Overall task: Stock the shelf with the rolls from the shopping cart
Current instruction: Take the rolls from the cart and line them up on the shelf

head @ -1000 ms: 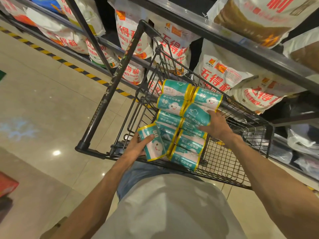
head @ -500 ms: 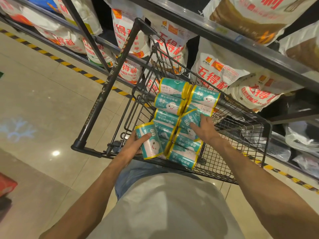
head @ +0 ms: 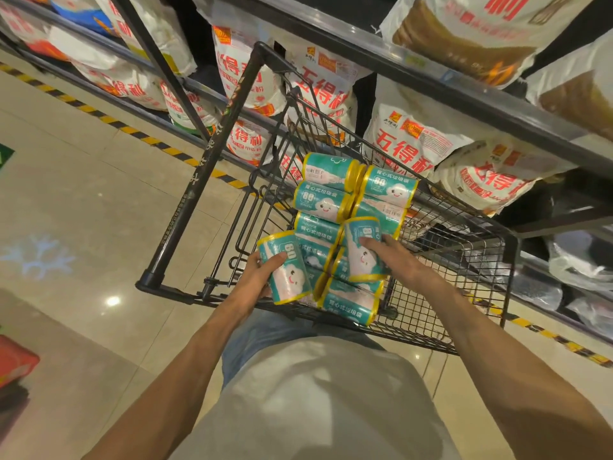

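A black wire shopping cart (head: 464,280) stands in front of me, holding several teal rolls with yellow ends (head: 323,202) stacked in two columns. My left hand (head: 255,277) grips one roll (head: 287,268) upright at the cart's near left side. Over the stack, my right hand (head: 394,260) grips a second roll (head: 363,247), lifted and turned on end. The dark shelf (head: 431,78) runs behind the cart.
The shelf tiers hold large white sacks with red lettering (head: 404,141) and brown-filled sacks (head: 464,34). A black and yellow hazard stripe (head: 139,134) lines the shiny tiled floor. The cart handle bar (head: 212,161) slants left. A red crate (head: 13,360) sits at the far left.
My right hand has closed round a roll from the right column and lifted it on end. My left hand keeps its roll, raised slightly.
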